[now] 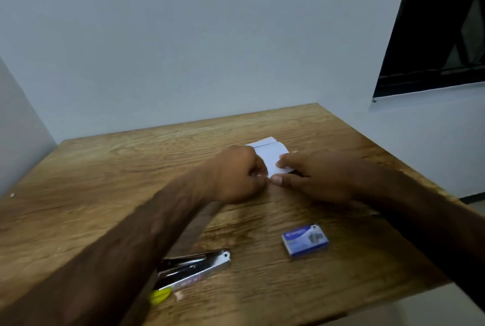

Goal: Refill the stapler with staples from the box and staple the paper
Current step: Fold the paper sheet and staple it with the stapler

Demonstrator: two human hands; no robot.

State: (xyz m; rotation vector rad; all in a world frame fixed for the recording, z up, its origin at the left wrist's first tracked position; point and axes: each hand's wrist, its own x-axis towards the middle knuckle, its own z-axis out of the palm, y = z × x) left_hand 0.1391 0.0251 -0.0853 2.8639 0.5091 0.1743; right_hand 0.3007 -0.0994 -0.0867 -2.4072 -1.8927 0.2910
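Note:
A small folded white paper (270,153) lies on the wooden table (118,168), toward the far middle. My left hand (236,176) pinches its left edge with curled fingers. My right hand (315,176) presses on its near right corner, thumb and fingers on the sheet. The two thumbs nearly touch at the paper's near corner. A silver stapler (194,268) with a yellow end lies near the front edge, partly hidden under my left forearm. The blue staple box (305,240) sits shut to its right, apart from both hands.
The table stands in a corner between pale walls (183,37). A dark window (433,24) is at the upper right. The table's right edge (420,176) drops to the floor beside my right forearm.

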